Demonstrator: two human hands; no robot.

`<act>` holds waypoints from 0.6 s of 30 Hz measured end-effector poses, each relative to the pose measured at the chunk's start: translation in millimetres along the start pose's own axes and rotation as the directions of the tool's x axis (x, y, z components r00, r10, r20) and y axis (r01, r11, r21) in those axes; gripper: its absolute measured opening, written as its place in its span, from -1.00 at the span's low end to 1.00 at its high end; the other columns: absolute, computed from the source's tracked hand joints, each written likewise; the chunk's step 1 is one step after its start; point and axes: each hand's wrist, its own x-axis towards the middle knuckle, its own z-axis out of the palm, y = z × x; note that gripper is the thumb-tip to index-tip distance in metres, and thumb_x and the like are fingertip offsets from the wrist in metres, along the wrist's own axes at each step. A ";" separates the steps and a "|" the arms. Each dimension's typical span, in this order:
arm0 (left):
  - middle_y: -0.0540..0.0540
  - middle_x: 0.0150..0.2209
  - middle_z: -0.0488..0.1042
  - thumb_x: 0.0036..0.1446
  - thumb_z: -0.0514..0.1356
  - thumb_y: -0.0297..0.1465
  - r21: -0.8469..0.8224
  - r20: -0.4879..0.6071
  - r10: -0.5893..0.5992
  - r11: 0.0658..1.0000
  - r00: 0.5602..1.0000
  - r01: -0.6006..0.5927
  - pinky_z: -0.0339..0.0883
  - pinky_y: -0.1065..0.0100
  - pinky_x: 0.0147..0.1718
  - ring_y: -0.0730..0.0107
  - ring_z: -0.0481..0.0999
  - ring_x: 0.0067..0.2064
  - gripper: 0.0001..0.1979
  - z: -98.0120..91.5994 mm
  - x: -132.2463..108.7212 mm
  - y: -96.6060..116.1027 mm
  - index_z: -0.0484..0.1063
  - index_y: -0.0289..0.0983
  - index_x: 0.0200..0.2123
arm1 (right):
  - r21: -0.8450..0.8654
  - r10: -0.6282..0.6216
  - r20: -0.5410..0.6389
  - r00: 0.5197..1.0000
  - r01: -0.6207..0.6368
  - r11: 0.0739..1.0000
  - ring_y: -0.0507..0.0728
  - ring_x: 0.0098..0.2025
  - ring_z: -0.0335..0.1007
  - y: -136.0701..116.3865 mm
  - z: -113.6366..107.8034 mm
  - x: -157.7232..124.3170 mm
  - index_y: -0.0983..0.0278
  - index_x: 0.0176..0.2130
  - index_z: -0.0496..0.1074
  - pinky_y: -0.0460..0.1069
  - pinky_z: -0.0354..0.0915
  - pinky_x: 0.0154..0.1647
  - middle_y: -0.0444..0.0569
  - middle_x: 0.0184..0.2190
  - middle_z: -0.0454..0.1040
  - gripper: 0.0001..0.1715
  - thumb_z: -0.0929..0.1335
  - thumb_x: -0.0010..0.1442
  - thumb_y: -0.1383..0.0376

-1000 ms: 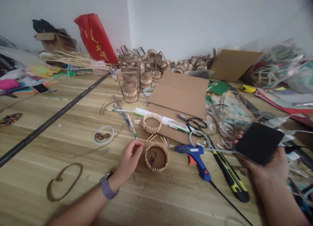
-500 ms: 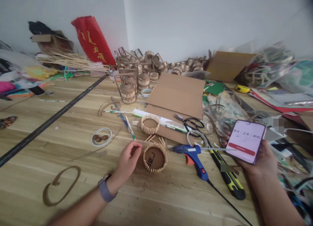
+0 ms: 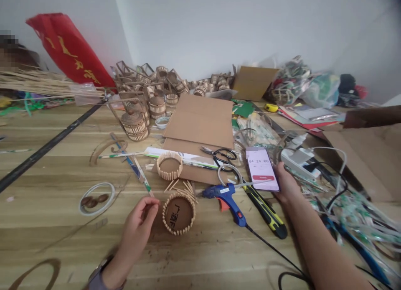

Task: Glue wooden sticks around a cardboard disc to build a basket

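Note:
My right hand (image 3: pixel 286 181) grips a smartphone (image 3: pixel 262 171) by its right edge; its lit screen carries large digits and a red bar. Most of the fingers are hidden behind the phone. My left hand (image 3: pixel 140 221) is closed with thumb and index finger together, and whatever lies in the pinch is too small to make out. Just right of it stands a round basket (image 3: pixel 179 214) ringed with short wooden sticks, dark characters on its brown base. A similar stick ring (image 3: pixel 169 166) is behind, with loose sticks (image 3: pixel 184 190) between the two.
A blue glue gun (image 3: pixel 224 194) and a yellow-black utility knife (image 3: pixel 266 210) lie between basket and right arm. Black scissors (image 3: pixel 222 155) rest near cardboard sheets (image 3: pixel 200 120). A white tape ring (image 3: pixel 97 198) surrounds brown pieces. Finished small baskets (image 3: pixel 134 125) crowd the back; a power strip (image 3: pixel 300 162) sits right.
The view has swung to the right. My right hand has brought the phone lower and inward, beside the scissors and knife. My left hand stays by the basket, still closed.

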 end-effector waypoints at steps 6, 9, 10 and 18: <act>-0.10 -0.35 0.53 -0.10 0.22 -0.01 -0.016 -0.028 -0.046 0.999 0.999 0.045 0.45 0.30 -0.28 0.18 0.52 -0.27 -0.59 -4.4 -0.2 -2.6 0.44 -0.24 -0.37 | -0.204 -0.341 -0.163 0.926 0.307 0.930 0.28 -0.08 0.51 12.4 2.2 -3.2 0.26 -0.17 0.50 0.19 0.38 -0.03 0.13 -0.13 0.58 -0.38 0.21 0.20 -0.16; -0.11 -0.31 0.54 -0.10 0.23 0.03 -0.019 -0.046 -0.063 0.998 0.997 0.062 0.46 0.32 -0.26 0.18 0.53 -0.23 -0.55 -6.7 -0.5 -7.5 0.46 -0.24 -0.35 | -0.334 -0.454 -0.200 0.868 0.375 0.865 0.27 -0.14 0.52 12.3 1.9 -8.0 0.28 -0.21 0.51 0.21 0.37 -0.05 0.14 -0.20 0.59 -0.34 0.20 0.18 -0.19; -0.11 -0.30 0.54 -0.09 0.23 0.04 -0.027 -0.057 -0.067 0.997 0.996 0.066 0.46 0.33 -0.26 0.18 0.53 -0.23 -0.55 -7.4 -0.6 -9.4 0.46 -0.23 -0.34 | -0.374 -0.484 -0.208 0.850 0.388 0.842 0.27 -0.17 0.52 11.4 1.6 -9.5 0.28 -0.24 0.51 0.21 0.36 -0.06 0.13 -0.23 0.59 -0.34 0.20 0.18 -0.19; -0.07 -0.29 0.54 -0.02 0.20 0.07 -0.021 -0.093 -0.025 1.000 0.995 0.023 0.41 0.35 -0.18 0.19 0.52 -0.16 -0.55 -10.5 -1.1 -21.6 0.45 -0.21 -0.34 | -0.555 -0.624 -0.240 0.744 0.423 0.717 0.19 -0.36 0.47 3.7 2.0 -15.7 0.28 -0.31 0.47 0.12 0.34 -0.22 0.08 -0.41 0.56 -0.32 0.09 0.27 -0.15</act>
